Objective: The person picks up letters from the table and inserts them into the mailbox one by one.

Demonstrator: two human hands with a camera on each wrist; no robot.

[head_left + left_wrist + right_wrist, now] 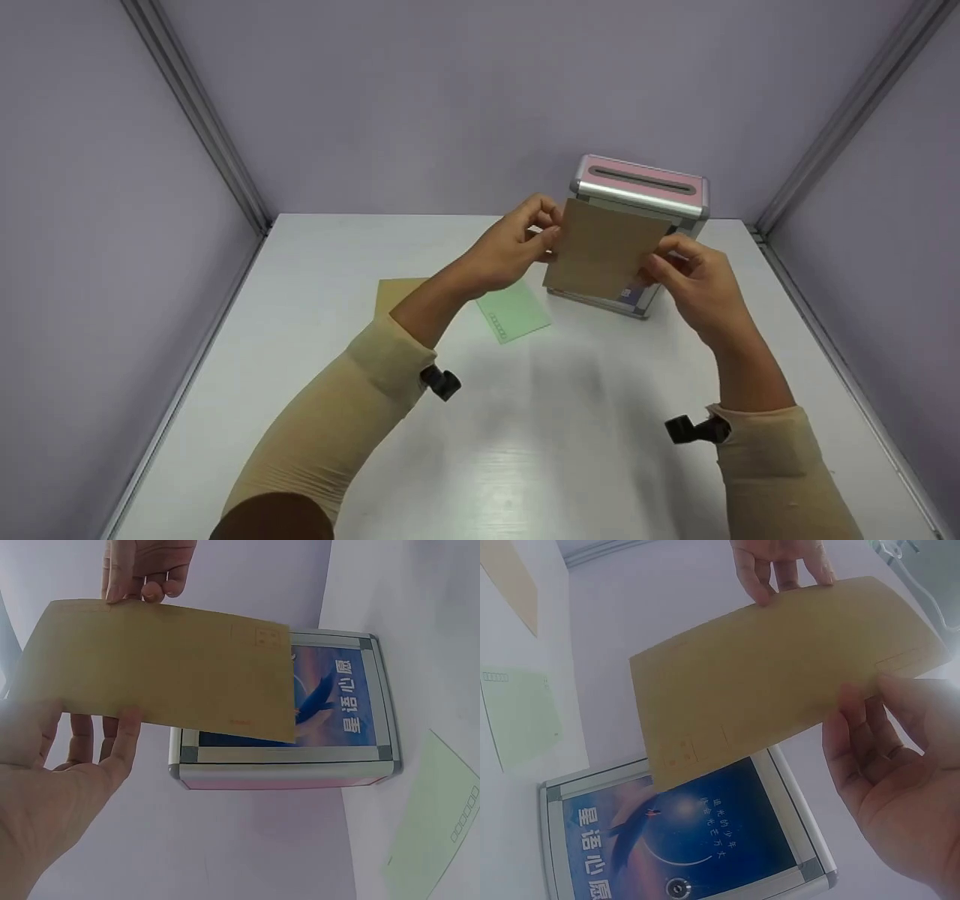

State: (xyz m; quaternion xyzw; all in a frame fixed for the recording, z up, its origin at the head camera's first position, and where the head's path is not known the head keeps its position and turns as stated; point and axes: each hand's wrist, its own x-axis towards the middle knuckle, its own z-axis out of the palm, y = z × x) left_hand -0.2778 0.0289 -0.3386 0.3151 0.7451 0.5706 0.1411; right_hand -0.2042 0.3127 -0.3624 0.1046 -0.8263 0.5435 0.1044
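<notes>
— Brown paper, in the head view: where is the envelope (604,251)?

— Held up in front of the box (637,198), above the worktop (300,300) towards its back right corner. The left hand (517,240) pinches one side, the right hand (697,281) the opposite one.

— What lies on the worktop?

— A green sheet (517,311), in from the middle of the back edge, and a brown sheet (397,292) to its left, partly hidden.

— From the left wrist, how would the envelope handle?

— Light and thin, I'd judge, springy but easily creased. Both long edges, where the fingers sit, seem the right hold. The box's lettering (351,690) reads 星语心愿; the green sheet carries a row of squares (465,814).

— And the right wrist?

— The envelope bows slightly. Its red marks (680,752) are too faint to read. Smaller characters (724,823) on the box include 追光的少年.
</notes>
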